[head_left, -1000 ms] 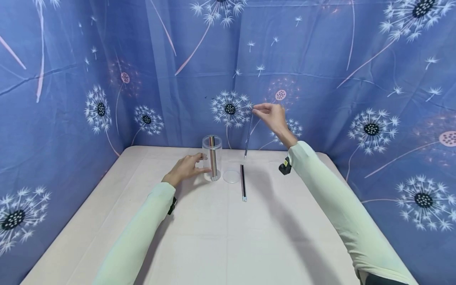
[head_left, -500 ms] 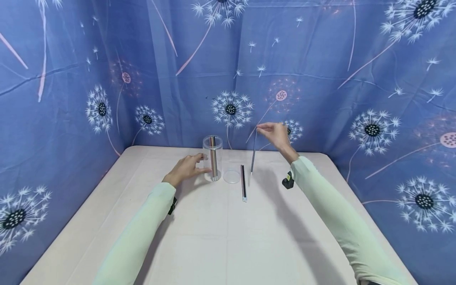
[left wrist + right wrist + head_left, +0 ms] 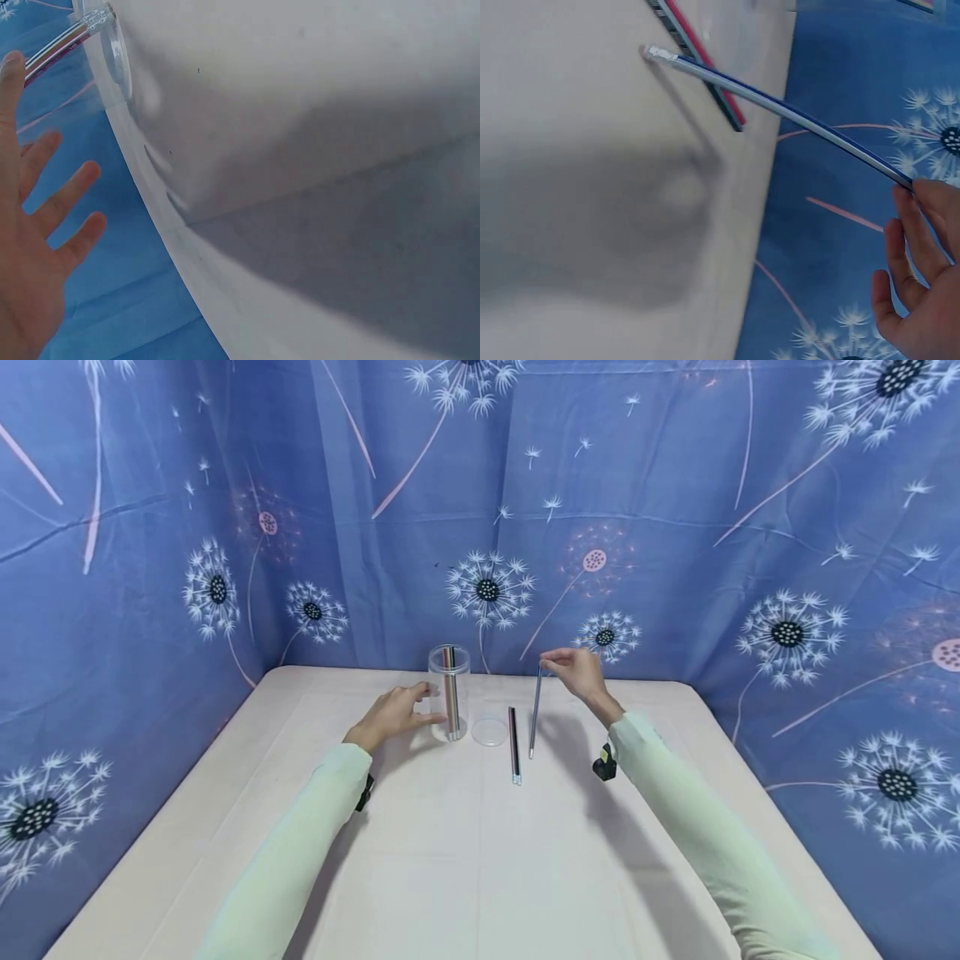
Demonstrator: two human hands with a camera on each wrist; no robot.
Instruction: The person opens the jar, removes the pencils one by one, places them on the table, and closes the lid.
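Observation:
My left hand [image 3: 396, 712] holds an upright clear jar [image 3: 462, 697] between thumb and finger; the other fingers are spread in the left wrist view. Inside the jar stand several striped pencils [image 3: 452, 700], ferrule ends down. Thumb and fingertips of my right hand [image 3: 581, 675] pinch the top of a blue-and-silver striped pencil [image 3: 780, 109]. It hangs nearly upright, eraser end down, at or just above the table; contact cannot be told. Between it and the jar lie dark and red pencils [image 3: 514, 747], side by side.
A clear round lid [image 3: 490, 732] lies flat on the table, just right of the jar. The pale tablecloth [image 3: 420, 877] reaches a back edge close behind the jar. Blue dandelion-patterned curtains [image 3: 405, 568] enclose the back and sides.
My right hand has come down, bringing the pinched pencil from the air to table level and slightly right. The left hand and jar have stayed in place.

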